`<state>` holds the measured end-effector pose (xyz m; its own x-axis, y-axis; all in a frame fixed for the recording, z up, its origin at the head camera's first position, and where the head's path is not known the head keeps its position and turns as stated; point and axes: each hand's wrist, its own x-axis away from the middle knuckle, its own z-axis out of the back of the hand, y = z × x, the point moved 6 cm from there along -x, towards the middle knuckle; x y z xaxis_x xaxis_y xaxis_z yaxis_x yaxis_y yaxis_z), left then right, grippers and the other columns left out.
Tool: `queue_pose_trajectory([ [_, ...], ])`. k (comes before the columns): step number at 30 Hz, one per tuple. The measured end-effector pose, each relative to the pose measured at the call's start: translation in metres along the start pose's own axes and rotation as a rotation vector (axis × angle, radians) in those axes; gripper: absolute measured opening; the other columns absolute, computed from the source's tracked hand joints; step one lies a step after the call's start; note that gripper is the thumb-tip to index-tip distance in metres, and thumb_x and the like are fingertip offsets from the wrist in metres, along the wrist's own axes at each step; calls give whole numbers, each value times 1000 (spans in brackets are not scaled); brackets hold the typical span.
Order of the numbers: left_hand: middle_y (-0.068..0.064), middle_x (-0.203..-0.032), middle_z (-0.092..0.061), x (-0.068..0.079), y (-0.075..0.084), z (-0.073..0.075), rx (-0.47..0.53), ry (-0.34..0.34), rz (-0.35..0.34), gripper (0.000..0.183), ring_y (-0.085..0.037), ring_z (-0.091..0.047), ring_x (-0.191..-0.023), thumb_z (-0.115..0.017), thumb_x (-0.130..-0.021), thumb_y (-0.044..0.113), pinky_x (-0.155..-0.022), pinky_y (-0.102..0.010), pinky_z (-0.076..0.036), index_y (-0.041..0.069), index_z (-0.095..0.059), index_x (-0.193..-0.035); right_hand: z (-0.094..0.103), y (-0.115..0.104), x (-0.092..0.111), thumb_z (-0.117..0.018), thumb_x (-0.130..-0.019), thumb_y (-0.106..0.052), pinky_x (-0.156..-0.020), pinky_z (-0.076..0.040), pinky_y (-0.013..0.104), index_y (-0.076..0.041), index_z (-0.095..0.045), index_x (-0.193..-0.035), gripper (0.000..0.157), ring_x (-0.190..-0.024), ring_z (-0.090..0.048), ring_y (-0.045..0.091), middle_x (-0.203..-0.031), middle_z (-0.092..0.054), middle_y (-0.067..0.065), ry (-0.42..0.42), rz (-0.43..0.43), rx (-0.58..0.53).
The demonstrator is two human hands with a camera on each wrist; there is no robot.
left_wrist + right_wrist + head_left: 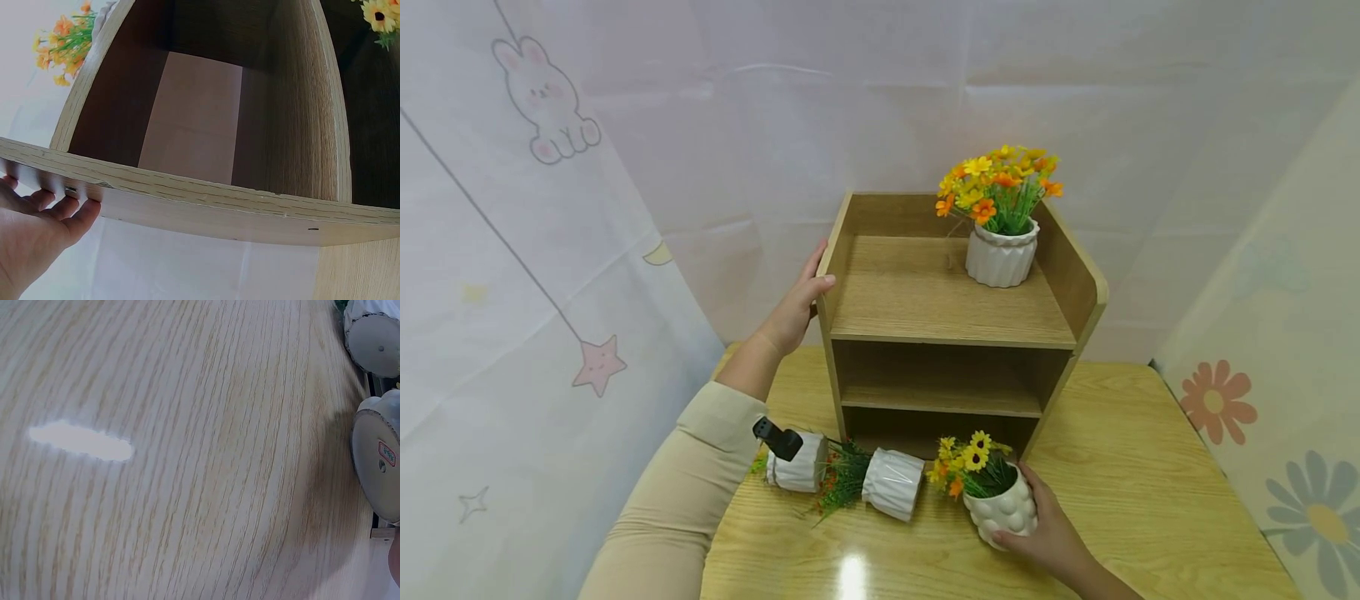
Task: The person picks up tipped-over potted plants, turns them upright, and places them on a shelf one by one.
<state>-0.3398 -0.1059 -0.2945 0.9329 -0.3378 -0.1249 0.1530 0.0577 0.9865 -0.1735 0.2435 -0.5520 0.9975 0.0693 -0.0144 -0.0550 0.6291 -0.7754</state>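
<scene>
My left hand (792, 312) grips the upper left side panel of a wooden shelf unit (955, 342); its thumb lies over the front edge and its fingers (81, 219) press the outer face. With my right hand (1045, 533) I hold a cream knobbly pot (1006, 510) of yellow and orange flowers, tilted to the left in front of the shelf. The right wrist view shows the pot's underside (378, 465) with a small sticker. To its left, a white pleated pot (892, 485) and another white pot (801, 467) lie on their sides.
A white ribbed pot (1002, 257) with orange and yellow flowers stands upright on the shelf's top right. A black camera mount (778, 439) on my left sleeve partly covers one fallen pot. Printed curtains surround the wooden table (1150, 492).
</scene>
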Motion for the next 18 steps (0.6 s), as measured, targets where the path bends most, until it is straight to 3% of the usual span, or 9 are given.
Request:
queue_pose_trajectory([
  [11, 1, -166, 3, 1, 0, 0, -6, 7, -2, 77, -28, -9, -149, -39, -93, 34, -118, -60, -7, 36, 1, -158, 3, 9, 6, -88, -69, -25, -94, -46, 55, -4, -14, -155, 115, -129, -43, 50, -148, -32, 33, -61, -71, -78],
  [18, 3, -166, 4, 3, 0, 0, -10, 7, 8, 76, -26, -8, -150, -40, -92, 37, -118, -60, -6, 41, 0, -157, 2, 14, 9, -90, -66, -21, -94, -46, 49, -9, -12, -155, 119, -129, -44, 47, -150, -33, 31, -83, -101, -115],
])
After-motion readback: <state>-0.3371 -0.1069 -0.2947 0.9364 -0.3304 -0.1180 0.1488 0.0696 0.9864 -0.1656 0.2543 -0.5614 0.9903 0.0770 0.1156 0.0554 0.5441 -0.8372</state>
